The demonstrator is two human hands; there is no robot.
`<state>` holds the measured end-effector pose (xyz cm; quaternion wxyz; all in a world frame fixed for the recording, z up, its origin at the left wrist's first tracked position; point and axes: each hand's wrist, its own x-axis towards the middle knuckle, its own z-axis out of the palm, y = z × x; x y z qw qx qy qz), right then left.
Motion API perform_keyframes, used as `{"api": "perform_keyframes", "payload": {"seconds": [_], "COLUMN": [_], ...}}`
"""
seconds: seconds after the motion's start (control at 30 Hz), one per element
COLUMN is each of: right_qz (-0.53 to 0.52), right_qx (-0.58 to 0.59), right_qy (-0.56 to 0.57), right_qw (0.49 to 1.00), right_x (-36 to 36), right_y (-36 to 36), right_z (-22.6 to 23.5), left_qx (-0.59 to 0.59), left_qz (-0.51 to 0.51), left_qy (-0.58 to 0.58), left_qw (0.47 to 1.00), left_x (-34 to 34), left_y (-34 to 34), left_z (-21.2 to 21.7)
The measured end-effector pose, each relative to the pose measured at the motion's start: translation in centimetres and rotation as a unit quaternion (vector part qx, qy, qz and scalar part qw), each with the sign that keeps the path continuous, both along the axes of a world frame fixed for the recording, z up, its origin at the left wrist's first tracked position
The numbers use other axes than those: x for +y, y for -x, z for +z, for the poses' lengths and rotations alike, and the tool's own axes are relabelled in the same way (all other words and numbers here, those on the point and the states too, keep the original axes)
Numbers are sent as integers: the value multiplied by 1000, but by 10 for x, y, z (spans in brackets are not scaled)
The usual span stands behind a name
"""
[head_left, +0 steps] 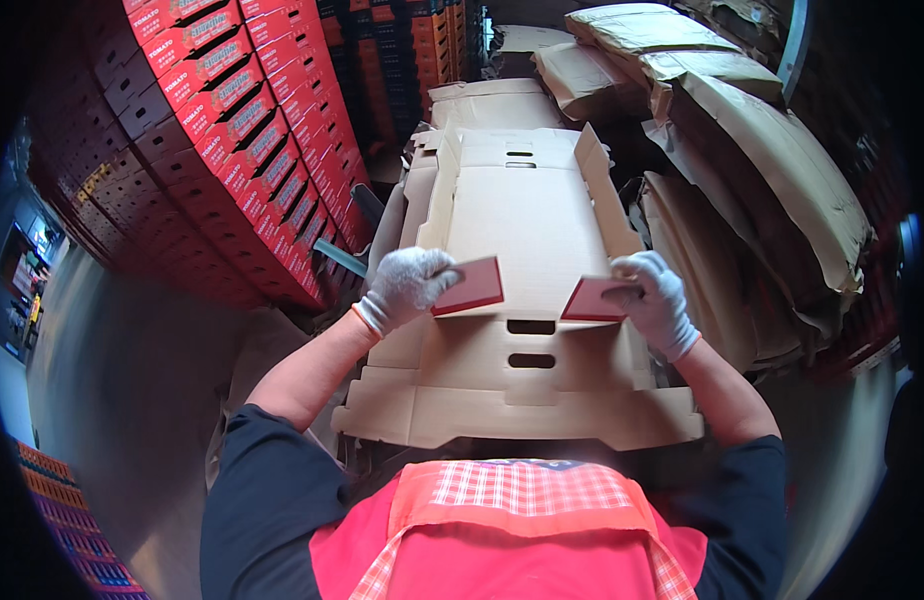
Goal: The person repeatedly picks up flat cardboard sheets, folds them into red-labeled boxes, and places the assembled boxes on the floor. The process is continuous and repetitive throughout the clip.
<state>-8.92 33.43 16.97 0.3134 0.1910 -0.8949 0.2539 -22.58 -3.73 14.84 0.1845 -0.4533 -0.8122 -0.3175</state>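
Note:
A flat, unfolded brown cardboard box blank (522, 215) with slot cut-outs lies on top of a pile in front of me. My left hand (407, 285), in a white knit glove, grips the box's left corner flap (472, 285), whose red printed side faces up as it is bent inward. My right hand (652, 295), gloved the same way, grips the matching right corner flap (594, 300), also folded inward with its red side up. Both hands sit at the near side walls of the blank, either side of the two slots (531, 343).
A tall leaning stack of assembled red printed boxes (252, 140) fills the left. Bundles of flat brown cardboard (742, 130) are heaped at the right and behind. More stacked crates (402, 40) stand at the back. Grey floor (132, 380) shows at the left.

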Motion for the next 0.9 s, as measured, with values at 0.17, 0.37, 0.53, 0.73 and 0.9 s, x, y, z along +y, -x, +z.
{"api": "perform_keyframes", "payload": {"seconds": [0.17,0.37,0.53,0.73,0.9], "right_qz": [92,247,235,49,-68], "right_qx": [-105,-638,-629,-222,-346], "right_qy": [-38,-268,-185,-54,574], "right_qw": [989,678,717,972,739], "right_x": [-16,-60,-35,-6,1], "right_y": [-35,-99,-63,3,26], "right_z": [56,71,67,-10,-88], "left_qx": [53,-427,-466,-86,-548], "left_qz": [11,-212,-253,164,24], "left_qy": [94,416,492,232,-388], "left_qw": [994,775,690,955,740], "left_x": [-4,-18,-13,-21,-13], "left_y": [-60,-132,-95,-50,-37], "left_z": [33,36,59,-12,-98]}}
